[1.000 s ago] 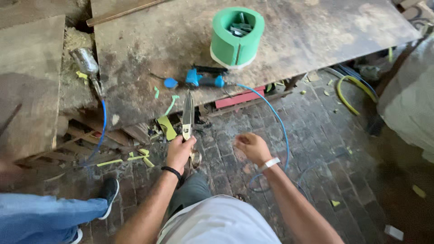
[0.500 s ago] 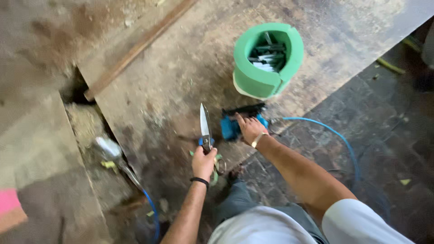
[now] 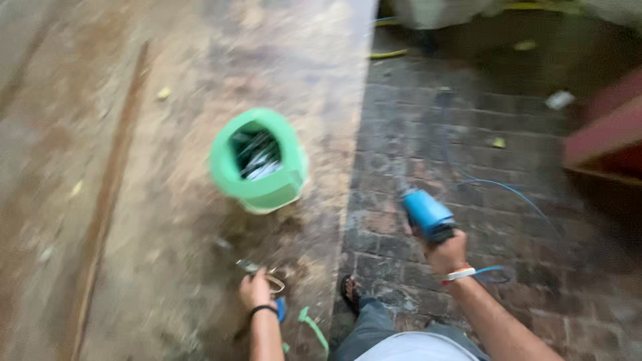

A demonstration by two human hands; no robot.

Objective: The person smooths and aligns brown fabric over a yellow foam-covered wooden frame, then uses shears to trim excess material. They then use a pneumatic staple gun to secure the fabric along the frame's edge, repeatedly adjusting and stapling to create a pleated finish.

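Observation:
My right hand grips a blue power tool and holds it over the brick floor, its blue cord trailing off to the right. My left hand rests low on the worn wooden board, fingers closed around something small and metallic that motion blur hides. A green plastic bucket with metal pieces inside stands on the board just beyond my left hand. The whole view is blurred.
A long wooden strip lies along the board at left. Brick paving lies right of the board's edge. A reddish wooden object stands at far right. My sandalled foot sits by the board's edge.
My right hand has picked the blue power tool off the board and carried it right over the bricks. My left hand has dropped to the board. The view has swung.

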